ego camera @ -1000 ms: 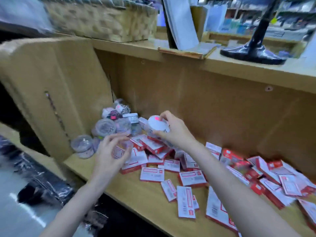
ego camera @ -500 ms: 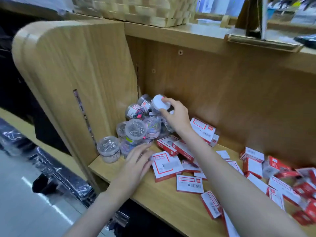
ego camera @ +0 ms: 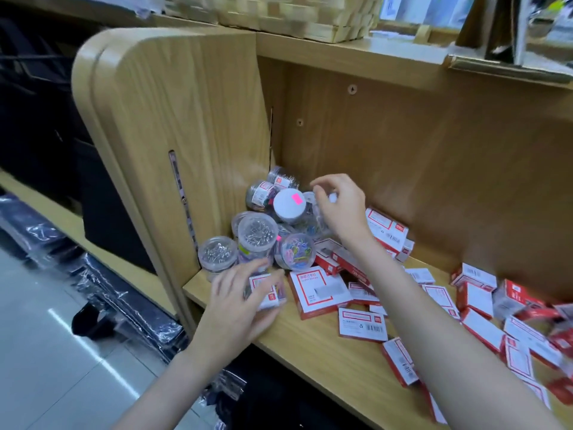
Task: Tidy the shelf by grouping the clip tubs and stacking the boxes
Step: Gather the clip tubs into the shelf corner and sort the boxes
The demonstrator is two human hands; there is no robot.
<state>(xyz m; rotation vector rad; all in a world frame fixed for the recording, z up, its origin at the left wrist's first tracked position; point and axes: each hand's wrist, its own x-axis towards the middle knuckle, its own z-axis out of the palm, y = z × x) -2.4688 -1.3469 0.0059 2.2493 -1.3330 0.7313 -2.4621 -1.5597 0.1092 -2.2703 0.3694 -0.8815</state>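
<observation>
Tubs mostly grouped: clip tubs (ego camera: 263,231) piled in the shelf (ego camera: 325,346) left corner. Our left hand (ego camera: 235,308) grips one more tub (ego camera: 266,290); right hand (ego camera: 338,206) loosely curled, holding nothing. Boxes (ego camera: 465,305) scattered, unstacked.

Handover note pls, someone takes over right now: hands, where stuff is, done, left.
Left hand: grips a labelled tub lying at the front shelf edge.
Right hand: above the tub pile, fingers loosely curled, nothing visibly held.
Clip tubs: heaped in the back left corner, white-lidded tub with pink sticker on top, coloured-clip tub at the front.
Red-and-white boxes: scattered flat and tilted across the shelf to the right.
Done: most tubs gathered.
Left: add the held tub, stack all boxes.
</observation>
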